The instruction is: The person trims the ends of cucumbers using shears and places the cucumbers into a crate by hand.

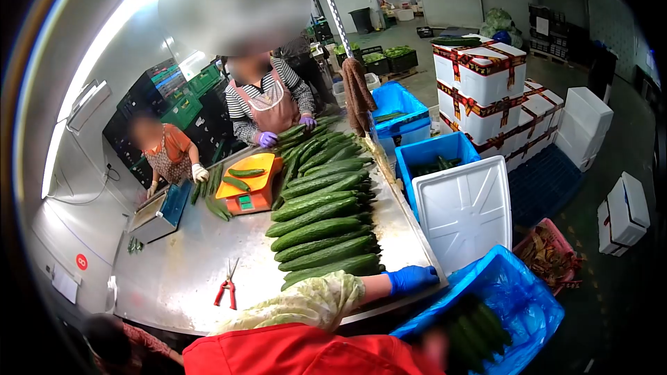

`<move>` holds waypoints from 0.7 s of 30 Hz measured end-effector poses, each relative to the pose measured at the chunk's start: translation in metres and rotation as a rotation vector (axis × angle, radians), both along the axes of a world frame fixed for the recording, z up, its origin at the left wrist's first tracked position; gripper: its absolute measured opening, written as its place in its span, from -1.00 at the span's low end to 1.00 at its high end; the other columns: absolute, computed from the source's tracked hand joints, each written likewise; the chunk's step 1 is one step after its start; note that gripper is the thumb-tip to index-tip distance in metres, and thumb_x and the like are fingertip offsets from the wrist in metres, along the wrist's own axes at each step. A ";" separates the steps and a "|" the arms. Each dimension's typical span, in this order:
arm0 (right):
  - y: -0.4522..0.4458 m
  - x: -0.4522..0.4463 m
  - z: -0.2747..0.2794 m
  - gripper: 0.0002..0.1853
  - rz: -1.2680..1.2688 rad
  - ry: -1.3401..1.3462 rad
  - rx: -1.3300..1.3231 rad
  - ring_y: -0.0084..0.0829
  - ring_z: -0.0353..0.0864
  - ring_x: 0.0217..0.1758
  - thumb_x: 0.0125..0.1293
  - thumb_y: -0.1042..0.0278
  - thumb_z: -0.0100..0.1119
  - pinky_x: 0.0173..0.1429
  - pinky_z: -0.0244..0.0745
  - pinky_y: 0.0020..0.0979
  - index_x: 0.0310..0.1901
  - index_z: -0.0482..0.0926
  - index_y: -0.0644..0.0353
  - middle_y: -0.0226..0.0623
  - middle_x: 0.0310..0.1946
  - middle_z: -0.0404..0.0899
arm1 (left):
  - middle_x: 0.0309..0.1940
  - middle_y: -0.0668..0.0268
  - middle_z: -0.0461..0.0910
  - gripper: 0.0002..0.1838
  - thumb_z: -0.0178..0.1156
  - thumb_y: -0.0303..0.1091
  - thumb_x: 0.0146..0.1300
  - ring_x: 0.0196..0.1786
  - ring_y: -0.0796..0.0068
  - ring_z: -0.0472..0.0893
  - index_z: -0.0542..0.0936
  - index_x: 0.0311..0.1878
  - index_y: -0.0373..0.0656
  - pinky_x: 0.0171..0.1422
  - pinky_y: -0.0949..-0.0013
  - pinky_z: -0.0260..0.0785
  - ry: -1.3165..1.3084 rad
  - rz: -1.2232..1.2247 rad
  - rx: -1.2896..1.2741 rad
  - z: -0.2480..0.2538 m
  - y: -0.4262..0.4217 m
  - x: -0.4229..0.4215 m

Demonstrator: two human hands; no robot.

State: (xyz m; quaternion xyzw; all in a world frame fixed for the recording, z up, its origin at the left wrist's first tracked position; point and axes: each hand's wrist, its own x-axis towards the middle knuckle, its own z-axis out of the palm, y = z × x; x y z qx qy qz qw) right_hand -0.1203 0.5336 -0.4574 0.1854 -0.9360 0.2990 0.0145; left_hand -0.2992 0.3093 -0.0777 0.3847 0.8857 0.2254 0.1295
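My left hand [413, 280], in a blue glove, rests at the table's near right corner, its fingers lying against the edge and nothing visible in them. A pale green patterned sleeve [306, 302] covers that forearm. Close by, a long row of green cucumbers [319, 229] lies side by side on the metal table [174, 271]. Red-handled scissors [227, 288] lie left of the sleeve with blades apart. Below my left hand stands a blue-lined bin [517, 292] with cucumbers [479, 330] inside, partly behind a blurred patch. My right hand does not show.
An orange scale [253, 198] bears two cucumbers. Two people with gloved hands stand along the far side; another person's head [108, 340] is at lower left. A white foam lid [464, 212] leans on a blue bin [448, 149]. Stacked foam boxes [479, 73] and a pink basket [549, 253] stand right.
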 end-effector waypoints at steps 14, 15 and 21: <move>0.009 0.006 -0.018 -0.69 0.058 -0.048 0.092 -0.22 0.56 -0.01 0.31 0.26 0.02 0.15 0.45 -0.21 0.00 0.56 0.22 -0.11 -0.04 0.56 | -0.42 -0.06 0.58 -0.62 -0.08 -0.07 0.30 -0.34 -0.11 0.61 0.52 -0.06 -0.15 -0.19 -0.03 0.46 -0.096 0.201 -0.218 -0.009 0.013 -0.005; 0.009 0.007 -0.013 -0.69 0.048 -0.068 0.073 -0.22 0.56 -0.01 0.31 0.26 0.02 0.15 0.45 -0.21 0.00 0.55 0.22 -0.10 -0.05 0.56 | -0.41 -0.08 0.58 -0.63 -0.09 -0.08 0.31 -0.32 -0.11 0.62 0.52 -0.08 -0.16 -0.17 -0.03 0.46 -0.077 0.228 -0.223 -0.005 0.015 -0.002; 0.007 0.006 0.015 -0.66 -0.010 -0.153 -0.034 -0.22 0.57 -0.04 0.31 0.23 0.04 0.11 0.46 -0.22 0.02 0.54 0.22 -0.09 -0.06 0.56 | -0.30 -0.10 0.62 -0.61 -0.02 -0.10 0.25 -0.20 -0.11 0.63 0.57 -0.14 -0.25 -0.11 0.01 0.47 -0.173 0.323 -0.155 -0.007 0.018 -0.008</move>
